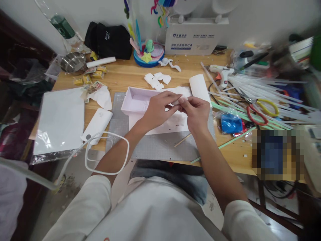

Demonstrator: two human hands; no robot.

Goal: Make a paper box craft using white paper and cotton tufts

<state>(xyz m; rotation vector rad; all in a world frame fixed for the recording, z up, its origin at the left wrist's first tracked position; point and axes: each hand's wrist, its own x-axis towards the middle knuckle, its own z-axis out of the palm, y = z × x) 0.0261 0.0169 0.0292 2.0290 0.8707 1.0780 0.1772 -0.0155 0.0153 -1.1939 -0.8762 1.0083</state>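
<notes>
My left hand (159,106) and my right hand (197,112) meet above a white sheet (150,126) on the grey cutting mat (117,117). The fingertips of both hands pinch a small whitish piece (181,99), too small to make out well. Behind my left hand stands an open white box (136,99) with low walls. A curled white paper (199,85) lies just beyond my right hand. Small dark bits and a thin wooden stick (182,140) lie near the sheet's front edge.
Several cut white pieces (156,80) lie behind the box. At the right are a glue gun (223,74), scissors (267,107) and many translucent sticks (250,88). At the left are a white power bank (99,124) with a cable, a bagged paper stack (60,118) and a metal bowl (73,62).
</notes>
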